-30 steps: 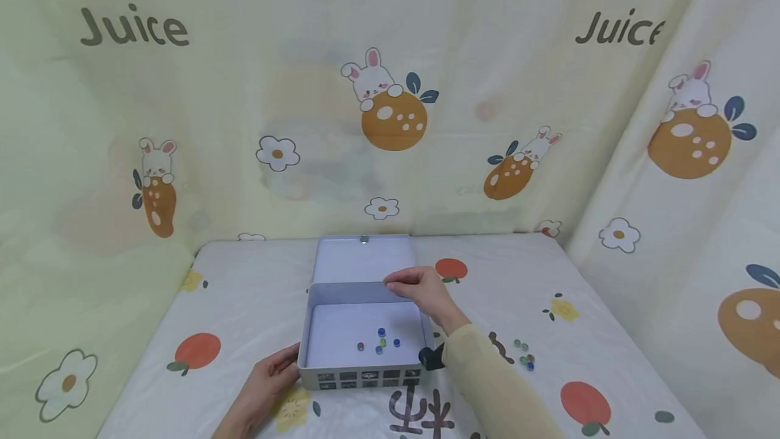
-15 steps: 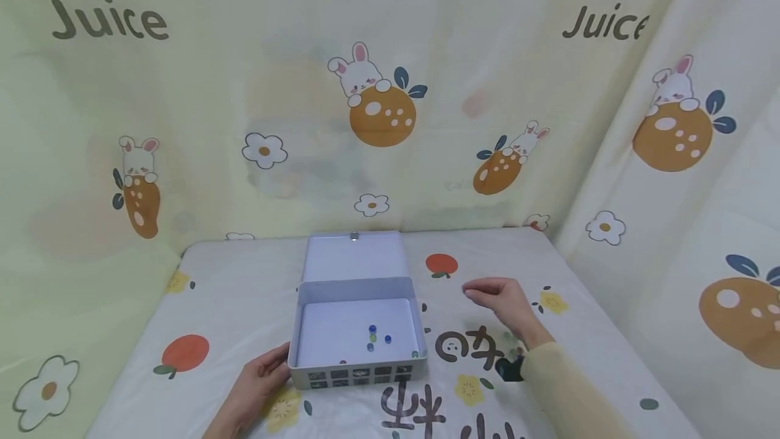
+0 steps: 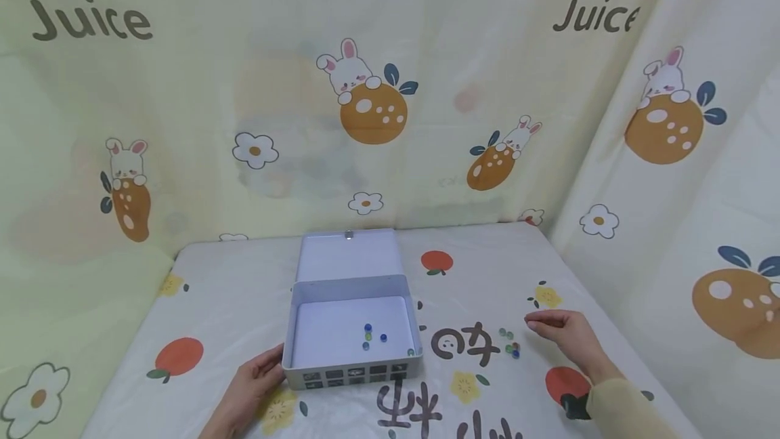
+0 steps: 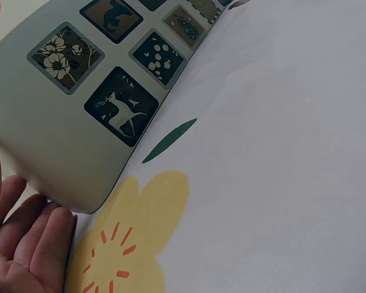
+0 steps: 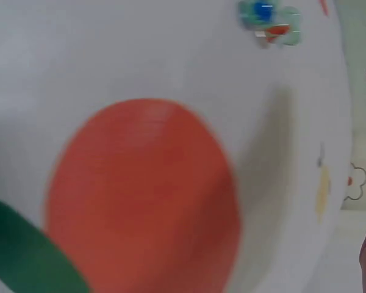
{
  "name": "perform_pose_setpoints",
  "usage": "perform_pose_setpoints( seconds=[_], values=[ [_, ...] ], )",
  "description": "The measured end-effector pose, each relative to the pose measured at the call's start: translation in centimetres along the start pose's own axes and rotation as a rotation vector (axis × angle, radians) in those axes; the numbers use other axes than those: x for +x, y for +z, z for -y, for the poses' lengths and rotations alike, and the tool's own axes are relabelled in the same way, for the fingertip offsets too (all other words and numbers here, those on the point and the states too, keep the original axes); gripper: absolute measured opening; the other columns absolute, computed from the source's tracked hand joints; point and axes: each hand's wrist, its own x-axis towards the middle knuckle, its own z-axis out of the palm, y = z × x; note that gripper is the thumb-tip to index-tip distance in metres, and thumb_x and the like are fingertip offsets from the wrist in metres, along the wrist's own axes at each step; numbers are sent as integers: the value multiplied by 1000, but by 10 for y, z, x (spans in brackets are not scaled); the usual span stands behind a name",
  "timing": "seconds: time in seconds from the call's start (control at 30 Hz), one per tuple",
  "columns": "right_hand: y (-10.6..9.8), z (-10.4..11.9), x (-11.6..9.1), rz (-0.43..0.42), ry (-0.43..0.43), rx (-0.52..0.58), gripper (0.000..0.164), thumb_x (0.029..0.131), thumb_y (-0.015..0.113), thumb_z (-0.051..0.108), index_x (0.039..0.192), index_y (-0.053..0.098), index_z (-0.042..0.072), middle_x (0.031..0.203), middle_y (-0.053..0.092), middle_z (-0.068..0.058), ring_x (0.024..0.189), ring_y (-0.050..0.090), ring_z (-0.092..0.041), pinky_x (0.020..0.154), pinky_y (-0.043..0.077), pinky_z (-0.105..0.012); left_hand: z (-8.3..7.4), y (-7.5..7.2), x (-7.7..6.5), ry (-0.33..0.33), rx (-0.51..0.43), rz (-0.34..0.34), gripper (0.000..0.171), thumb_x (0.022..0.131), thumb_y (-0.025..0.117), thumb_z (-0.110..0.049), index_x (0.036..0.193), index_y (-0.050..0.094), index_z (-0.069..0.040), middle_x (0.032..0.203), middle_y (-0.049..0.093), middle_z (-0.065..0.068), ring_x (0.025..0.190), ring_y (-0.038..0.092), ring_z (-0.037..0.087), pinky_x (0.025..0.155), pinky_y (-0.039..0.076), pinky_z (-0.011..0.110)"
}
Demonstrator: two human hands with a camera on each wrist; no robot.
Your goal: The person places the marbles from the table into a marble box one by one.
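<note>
A shallow white metal box [image 3: 350, 297] stands with its lid [image 3: 347, 253] laid back behind it. Several glass marbles lie inside, among them a blue marble [image 3: 384, 338] and a green marble [image 3: 411, 352] in the front right corner. My left hand [image 3: 246, 388] rests with its fingers against the box's left side; the left wrist view shows the fingertips [image 4: 61, 220] at the box's lower corner. To the right, several marbles [image 3: 509, 349] lie in a loose group on the cloth. My right hand [image 3: 567, 337] hovers just beyond them, fingers extended and thumb close beneath, nothing visible between them.
A white cloth [image 3: 244, 297] printed with fruit, flowers and large characters covers the table. Behind and at the sides hang patterned curtains [image 3: 292, 73]. A black device [image 3: 575, 406] sits at my right wrist.
My right hand has moved from above the box rightward and down, past the loose marbles. A reddish marble in the box is no longer visible; a green one now shows. My left hand stays put.
</note>
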Motion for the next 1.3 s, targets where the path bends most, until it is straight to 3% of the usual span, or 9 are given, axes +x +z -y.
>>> perform_pose_setpoints(
  seconds=[0.17,0.43,0.73,1.0,1.3],
  values=[
    [16,-16,-2,-12,18,-55,30,82,74,23,109,72,8,104,72,-5,96,65,-12,81,56,-26,0,-1,-1,3,6,14,58,91,64,-26,141,44,-7,143,46,15,131,44,31,99,48,39],
    [34,-17,-3,-41,87,-110,24,80,77,21,102,75,13,98,73,-2,100,64,-21,97,45,-53,1,-2,0,13,-23,28,58,91,65,-25,141,44,-5,143,46,16,130,45,31,97,49,37],
    [41,-19,0,-40,87,-157,21,78,77,18,99,74,13,96,73,-2,94,66,-19,91,49,-48,2,-2,1,-1,-42,36,60,89,66,-26,141,44,-4,142,47,16,129,47,30,95,51,35],
    [43,-18,-2,-66,34,-224,18,79,76,13,96,75,11,93,73,-3,91,67,-20,85,53,-45,1,-1,1,8,-41,28,57,91,64,-23,141,44,-5,143,46,16,130,46,30,96,50,35],
    [43,-17,-3,-73,27,-192,19,78,77,14,96,75,11,93,73,-3,88,67,-18,85,53,-44,1,-2,0,18,-50,24,56,91,64,-20,140,44,-3,142,46,17,129,46,31,96,50,36]
  ],
)
